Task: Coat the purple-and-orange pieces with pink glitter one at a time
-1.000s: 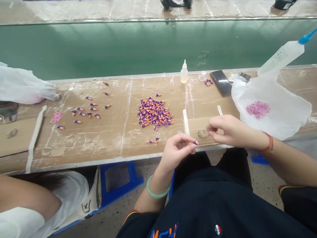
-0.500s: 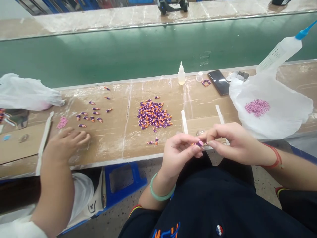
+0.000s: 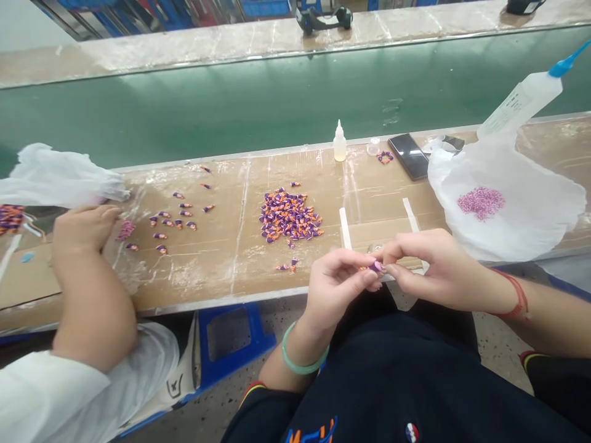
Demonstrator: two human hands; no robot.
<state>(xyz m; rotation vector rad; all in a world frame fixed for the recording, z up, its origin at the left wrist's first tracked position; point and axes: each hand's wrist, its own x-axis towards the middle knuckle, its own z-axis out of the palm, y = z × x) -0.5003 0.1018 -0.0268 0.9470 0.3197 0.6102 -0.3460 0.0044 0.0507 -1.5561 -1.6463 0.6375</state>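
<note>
Near the table's front edge, my left hand [image 3: 339, 280] pinches a small purple-and-orange clay figure [image 3: 376, 266] with a pink bit on it. The fingertips of my right hand [image 3: 425, 264] are closed right beside that figure; whatever they hold is too small to make out. Beyond my left hand lies a pile of similar purple-and-orange figures [image 3: 289, 215], with a few loose ones [image 3: 293, 264] in front. Small pink pieces [image 3: 481, 203] lie on a white plastic bag [image 3: 540, 215] to the right. Just behind my fingers sits a small clear round object [image 3: 374, 248], partly hidden.
A dropper bottle [image 3: 339, 144], a ring of figures [image 3: 385, 157] and a phone [image 3: 409, 157] stand or lie at the back. A large blue-tipped bottle [image 3: 521, 101] leans at right. At left, a co-worker's hand [image 3: 85, 227] is beside pink pieces [image 3: 125, 231] and scattered figures [image 3: 178, 223].
My two hands stay almost in place around the figure. The co-worker's hand has moved left and back toward the plastic bag, and more scattered figures show where it was. The view has shifted slightly.
</note>
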